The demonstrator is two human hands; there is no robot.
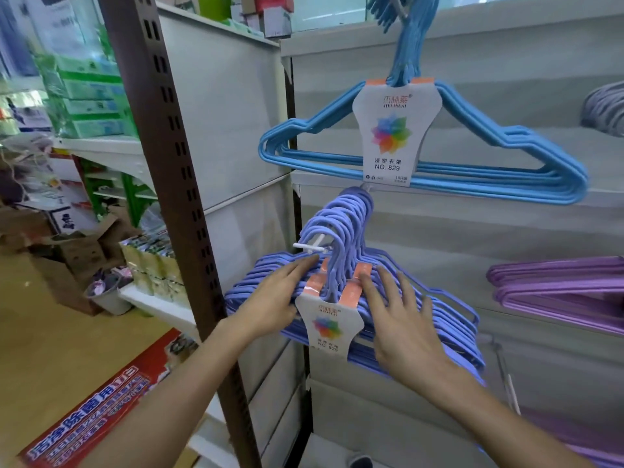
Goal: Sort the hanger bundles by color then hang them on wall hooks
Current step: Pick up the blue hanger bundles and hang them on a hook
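Periwinkle bundles [341, 282] hang at centre frame, several packs stacked on one white hook [309, 247], hook necks crowded along it. Front pack carries a card label [329, 327] w/ orange top tabs and a rainbow flower print.

Left hand [270, 304] at 9 o'clock of the label: fingers straight, spread a bit, lying flat on the left shoulders of the bundles, index tip just below the hook's end. Not curled round anything.

Right hand [401, 319] at 3 o'clock of the label: fingers straight and fanned, pressing on the right shoulders, index touching the orange tab. Also flat, no grip.

At 12 o'clock, blue bundle [506, 163] hangs from a higher hook, same kind of label, reads NO. 829. At 3 o'clock, purple bundles [557, 288] on the same wall panel [472, 231], well apart from the hands. At 2 o'clock, edge of a grey bundle [606, 109], partly cut off.

At 9 o'clock, brown slotted upright [175, 157]; beyond it shelves w/ green boxes [91, 99], blurred. At 7 o'clock, red floor sticker [101, 420].
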